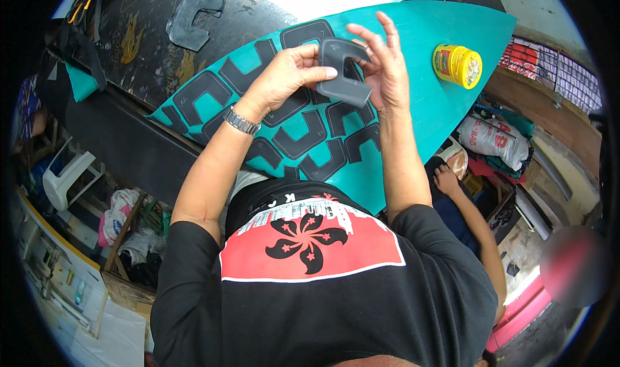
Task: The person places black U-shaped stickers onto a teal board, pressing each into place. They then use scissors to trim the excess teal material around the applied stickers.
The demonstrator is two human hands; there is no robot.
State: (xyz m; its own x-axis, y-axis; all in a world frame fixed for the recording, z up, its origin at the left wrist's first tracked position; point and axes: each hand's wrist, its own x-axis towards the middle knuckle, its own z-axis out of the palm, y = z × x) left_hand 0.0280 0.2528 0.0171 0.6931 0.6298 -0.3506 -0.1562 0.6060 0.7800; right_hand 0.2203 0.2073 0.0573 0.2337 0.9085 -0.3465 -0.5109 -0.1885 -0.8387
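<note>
A dark grey U-shaped piece (pixel 334 90) is raised above a teal sheet (pixel 445 118). My left hand (pixel 287 76) pinches one side of it, thumb on top, fingers behind. At the other side, by the gap of the U, is my right hand (pixel 387 70), its fingers stretched and spread; whether it touches the piece I cannot tell. Several similar flat, dark U-shaped pieces (pixel 300 134) lie close together on the sheet below my hands. What they are made of does not show clearly.
A yellow jar (pixel 457 65) stands on the sheet at the right. On the dark tabletop (pixel 145 18), far left, lies a grey curved template-like piece (pixel 194 19). Another person's arm (pixel 475 212) reaches in at the right. A white plastic chair (pixel 68 173) is at the left.
</note>
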